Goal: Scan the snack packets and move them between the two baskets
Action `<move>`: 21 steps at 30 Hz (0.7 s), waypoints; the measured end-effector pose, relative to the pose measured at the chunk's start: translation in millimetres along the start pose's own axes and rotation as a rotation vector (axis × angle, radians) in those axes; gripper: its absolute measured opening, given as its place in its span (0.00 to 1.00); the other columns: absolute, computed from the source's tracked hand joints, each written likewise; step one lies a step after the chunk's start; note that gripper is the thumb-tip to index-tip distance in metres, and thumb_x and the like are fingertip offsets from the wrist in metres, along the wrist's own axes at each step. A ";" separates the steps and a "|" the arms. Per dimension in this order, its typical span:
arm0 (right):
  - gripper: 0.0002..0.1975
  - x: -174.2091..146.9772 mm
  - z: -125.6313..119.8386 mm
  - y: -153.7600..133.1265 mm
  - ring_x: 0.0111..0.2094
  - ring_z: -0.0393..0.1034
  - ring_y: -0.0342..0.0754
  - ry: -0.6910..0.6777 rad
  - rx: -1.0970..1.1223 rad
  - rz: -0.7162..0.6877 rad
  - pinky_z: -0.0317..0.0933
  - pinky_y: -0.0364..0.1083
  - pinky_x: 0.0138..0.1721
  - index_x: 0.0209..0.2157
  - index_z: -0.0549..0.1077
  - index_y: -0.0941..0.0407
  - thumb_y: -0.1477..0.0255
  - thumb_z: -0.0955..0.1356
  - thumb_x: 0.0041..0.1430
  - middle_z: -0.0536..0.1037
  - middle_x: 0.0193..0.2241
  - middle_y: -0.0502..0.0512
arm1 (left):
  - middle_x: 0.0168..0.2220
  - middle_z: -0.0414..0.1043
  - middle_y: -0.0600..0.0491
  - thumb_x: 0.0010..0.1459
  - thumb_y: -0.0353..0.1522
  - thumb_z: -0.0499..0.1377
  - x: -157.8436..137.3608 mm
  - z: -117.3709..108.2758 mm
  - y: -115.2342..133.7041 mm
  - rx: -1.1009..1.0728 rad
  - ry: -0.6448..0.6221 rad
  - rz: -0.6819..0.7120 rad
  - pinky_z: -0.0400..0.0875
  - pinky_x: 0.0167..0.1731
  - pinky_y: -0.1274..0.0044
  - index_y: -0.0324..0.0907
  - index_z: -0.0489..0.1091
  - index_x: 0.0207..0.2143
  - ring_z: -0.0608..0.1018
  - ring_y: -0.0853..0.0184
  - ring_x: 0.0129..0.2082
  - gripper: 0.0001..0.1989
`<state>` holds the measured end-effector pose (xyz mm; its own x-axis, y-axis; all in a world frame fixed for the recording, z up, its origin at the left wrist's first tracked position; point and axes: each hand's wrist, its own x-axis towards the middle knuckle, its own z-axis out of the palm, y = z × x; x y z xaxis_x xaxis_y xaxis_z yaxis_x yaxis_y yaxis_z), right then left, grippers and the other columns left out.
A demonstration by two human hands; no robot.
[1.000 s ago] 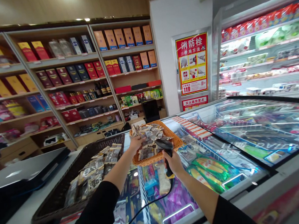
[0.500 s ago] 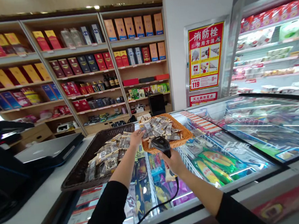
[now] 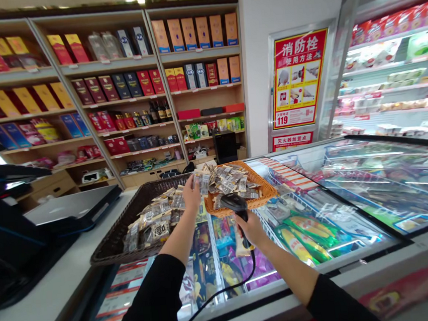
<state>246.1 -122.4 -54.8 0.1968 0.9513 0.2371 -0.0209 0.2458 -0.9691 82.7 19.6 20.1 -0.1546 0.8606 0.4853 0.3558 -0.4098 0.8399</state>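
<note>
My left hand (image 3: 191, 195) is closed on a small clear snack packet (image 3: 202, 181), held up at the left rim of the orange wicker basket (image 3: 267, 190). More such packets (image 3: 230, 178) fill that basket. A black barcode scanner (image 3: 234, 202) is gripped in my right hand (image 3: 252, 227), its head in front of the basket and its cable (image 3: 243, 282) trailing down to the left. Left of my left hand lies a dark brown wicker basket (image 3: 114, 236) with many similar packets (image 3: 159, 220). A pale packet (image 3: 241, 245) shows just under my right hand; whether I hold it is unclear.
Both baskets rest on a glass-topped chest freezer (image 3: 341, 239) with bagged frozen goods inside. A counter (image 3: 49, 290) with a flat grey-topped device (image 3: 74, 207) stands at left. Shelves of boxes (image 3: 117, 86) and a red fire-hydrant sign (image 3: 300, 78) are behind; a lit fridge (image 3: 394, 75) is right.
My left hand has risen slightly and drawn left from the orange basket with the packet. My right hand holds the scanner in nearly the same place. The view has shifted a little.
</note>
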 end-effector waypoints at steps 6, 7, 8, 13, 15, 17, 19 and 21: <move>0.18 2.0 -1.8 4.5 0.11 0.58 0.41 -0.003 0.081 0.013 0.55 0.40 0.12 0.25 0.65 0.55 0.54 0.68 0.51 0.65 0.12 0.44 | 0.46 0.76 0.48 0.61 0.36 0.50 1.8 -84.2 21.7 0.587 0.135 -0.004 0.67 0.45 0.71 0.46 0.66 0.57 0.76 0.58 0.46 0.22; 0.19 1.7 -1.4 5.0 0.11 0.59 0.41 -0.008 0.078 0.021 0.55 0.40 0.12 0.25 0.65 0.55 0.54 0.68 0.50 0.65 0.12 0.44 | 0.45 0.76 0.48 0.61 0.37 0.50 -0.5 -96.7 20.7 0.680 0.082 0.009 0.67 0.44 0.72 0.47 0.68 0.56 0.76 0.58 0.45 0.22; 0.19 1.2 -1.1 5.5 0.11 0.59 0.41 -0.011 0.079 0.030 0.55 0.40 0.12 0.24 0.65 0.55 0.53 0.69 0.50 0.65 0.12 0.44 | 0.45 0.76 0.48 0.60 0.37 0.52 -3.7 -107.0 18.6 0.784 0.004 0.024 0.67 0.44 0.72 0.48 0.70 0.54 0.75 0.58 0.46 0.20; 0.19 4.0 -4.7 5.8 0.11 0.59 0.41 -0.012 0.143 0.050 0.55 0.40 0.12 0.25 0.65 0.55 0.54 0.69 0.49 0.67 0.13 0.44 | 0.46 0.74 0.45 0.51 0.38 0.60 -22.7 -125.1 11.5 1.205 -0.287 -0.052 0.64 0.47 0.64 0.49 0.80 0.35 0.70 0.49 0.50 0.11; 0.19 11.8 -9.6 3.5 0.11 0.59 0.41 0.023 0.175 0.035 0.55 0.41 0.12 0.24 0.64 0.55 0.54 0.69 0.49 0.67 0.13 0.45 | 0.47 0.72 0.45 0.50 0.37 0.60 -25.6 -117.8 19.0 1.210 -0.217 0.003 0.64 0.47 0.63 0.49 0.80 0.36 0.69 0.48 0.51 0.11; 0.19 22.9 -15.8 0.2 0.11 0.60 0.41 0.098 0.201 0.008 0.55 0.41 0.12 0.25 0.65 0.55 0.54 0.70 0.48 0.67 0.13 0.45 | 0.47 0.71 0.45 0.52 0.36 0.59 -25.1 -101.5 31.1 1.131 -0.168 0.120 0.65 0.47 0.64 0.49 0.78 0.40 0.69 0.51 0.50 0.13; 0.19 33.6 -22.0 -1.8 0.11 0.60 0.42 0.174 0.219 -0.006 0.55 0.41 0.12 0.25 0.65 0.54 0.53 0.70 0.47 0.67 0.13 0.45 | 0.45 0.73 0.46 0.55 0.36 0.57 -23.0 -75.8 41.6 1.000 -0.214 0.209 0.66 0.47 0.68 0.47 0.77 0.43 0.72 0.55 0.48 0.15; 0.20 40.1 -27.2 -0.9 0.11 0.60 0.42 0.217 0.226 -0.016 0.55 0.41 0.12 0.24 0.65 0.54 0.53 0.70 0.47 0.67 0.12 0.44 | 0.44 0.74 0.47 0.57 0.35 0.56 -21.0 -43.4 44.8 0.882 -0.365 0.246 0.66 0.47 0.73 0.45 0.77 0.44 0.74 0.60 0.45 0.15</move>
<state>280.7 -89.5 -46.2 0.4027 0.8912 0.2086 -0.2287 0.3186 -0.9199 61.8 -29.9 58.0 0.2576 0.8828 0.3927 0.9228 -0.3453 0.1709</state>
